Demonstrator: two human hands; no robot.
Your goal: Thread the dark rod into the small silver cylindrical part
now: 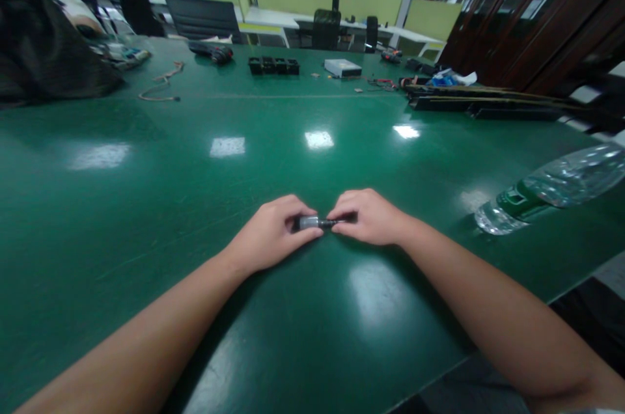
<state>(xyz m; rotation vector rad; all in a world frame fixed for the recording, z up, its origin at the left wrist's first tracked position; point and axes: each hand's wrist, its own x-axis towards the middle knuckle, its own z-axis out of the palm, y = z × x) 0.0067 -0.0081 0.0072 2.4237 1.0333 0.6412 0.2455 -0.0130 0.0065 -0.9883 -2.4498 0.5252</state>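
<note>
Just above the green table, near its middle, is a small dark cylinder with a grey band (308,222) and a thinner black end toward the right. My left hand (273,232) closes its thumb and fingers around the thicker left part. At the other end, my right hand (368,217) pinches the thin black part between thumb and fingers. My fingers cover both ends, so the exact kind of object cannot be made out. The two hands face each other with a narrow gap between the fingertips.
A clear plastic bottle with a green label (525,201) lies at the right on the green table (146,206). Along the far side are a cord (163,83), black blocks (273,66), a white box (342,68) and long dark strips (454,101). A person's dark sleeve (49,49) shows far left.
</note>
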